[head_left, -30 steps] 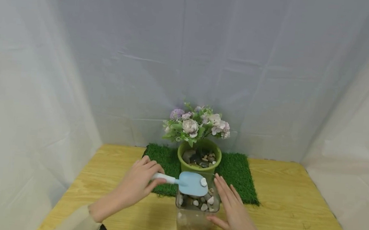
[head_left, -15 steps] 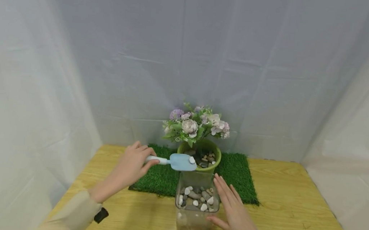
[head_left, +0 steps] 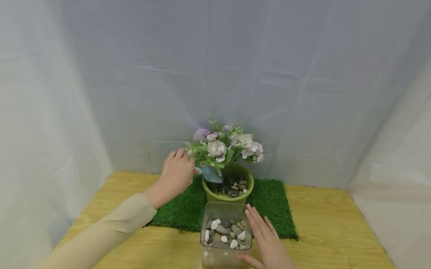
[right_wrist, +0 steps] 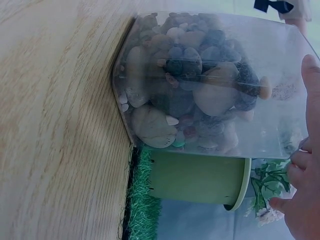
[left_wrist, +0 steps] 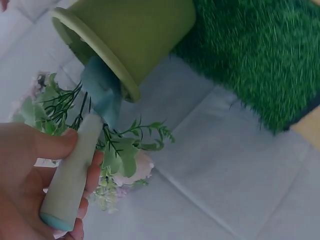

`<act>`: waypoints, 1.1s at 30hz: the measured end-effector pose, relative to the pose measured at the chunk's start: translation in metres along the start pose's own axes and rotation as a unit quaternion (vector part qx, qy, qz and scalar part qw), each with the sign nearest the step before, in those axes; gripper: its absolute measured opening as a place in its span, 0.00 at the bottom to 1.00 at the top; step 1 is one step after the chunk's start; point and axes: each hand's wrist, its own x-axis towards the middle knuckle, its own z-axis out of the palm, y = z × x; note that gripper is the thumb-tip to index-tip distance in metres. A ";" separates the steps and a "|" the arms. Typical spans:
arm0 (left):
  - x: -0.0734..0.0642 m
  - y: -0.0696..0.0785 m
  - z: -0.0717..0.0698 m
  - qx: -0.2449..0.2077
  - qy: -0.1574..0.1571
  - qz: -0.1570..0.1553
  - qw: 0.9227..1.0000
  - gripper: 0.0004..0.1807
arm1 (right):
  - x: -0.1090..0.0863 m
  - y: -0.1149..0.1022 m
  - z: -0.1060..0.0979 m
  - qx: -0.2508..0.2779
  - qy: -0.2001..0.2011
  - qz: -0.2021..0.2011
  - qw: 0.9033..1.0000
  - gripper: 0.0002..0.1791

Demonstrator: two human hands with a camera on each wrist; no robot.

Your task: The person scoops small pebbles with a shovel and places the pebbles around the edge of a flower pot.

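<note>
My left hand (head_left: 176, 171) grips the white handle of a small trowel (left_wrist: 72, 175), seen in the left wrist view with fingers curled round it. Its light blue blade (head_left: 212, 175) tips down over the left side of the rim of a green flowerpot (head_left: 227, 198). Pebbles lie inside the pot, and flowers (head_left: 217, 150) in pink, white and purple rise from it. Nearer stands a clear square container (head_left: 222, 266), partly filled with grey, brown and white pebbles (head_left: 226, 232). With fingers extended, my right hand (head_left: 272, 255) touches the container's right side.
Under the pot lies a green artificial grass mat (head_left: 272, 210) on the wooden table (head_left: 329, 236). Pale cloth (head_left: 298, 94) hangs behind the table and at both sides.
My left hand has moved the trowel from over the container, away and up to the pot, and tilted its blade. The white pebble no longer shows on it. My right hand stays.
</note>
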 end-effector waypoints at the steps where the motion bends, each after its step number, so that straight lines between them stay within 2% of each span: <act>1: 0.004 0.002 0.001 0.011 -0.004 0.001 1.000 0.14 | 0.000 0.000 0.000 0.001 0.001 -0.001 1.000 0.57; 5: 0.013 0.005 0.002 0.031 -0.013 0.000 0.999 0.13 | 0.000 0.000 0.000 0.000 -0.002 0.002 1.000 0.57; 9: 0.010 0.003 0.001 0.029 -0.009 -0.010 1.000 0.15 | 0.000 -0.001 0.000 0.000 -0.003 0.004 1.000 0.57; 12: 0.001 -0.001 -0.003 0.008 -0.014 -0.024 1.000 0.17 | 0.000 -0.001 -0.001 -0.003 -0.001 0.003 1.000 0.57; 18: -0.028 -0.014 -0.022 -0.073 -0.038 -0.037 0.996 0.16 | 0.000 -0.001 0.002 0.002 0.010 0.002 1.000 0.57; 21: -0.041 -0.016 -0.035 -0.108 -0.028 -0.033 0.993 0.15 | 0.000 -0.001 0.001 0.004 0.010 0.000 1.000 0.58; 24: -0.049 -0.018 -0.049 -0.132 0.001 -0.021 0.991 0.13 | 0.000 0.000 0.001 0.004 0.012 0.001 1.000 0.59; 27: -0.052 -0.018 -0.063 -0.135 0.023 -0.001 0.991 0.13 | 0.001 0.000 0.001 0.005 0.013 0.003 1.000 0.59; 30: -0.054 -0.016 -0.076 -0.111 0.031 0.034 0.993 0.12 | 0.001 0.000 0.000 0.003 0.011 0.004 1.000 0.59; 33: -0.052 -0.013 -0.089 -0.062 0.041 0.088 0.993 0.12 | 0.001 -0.002 0.000 0.004 0.008 0.005 1.000 0.58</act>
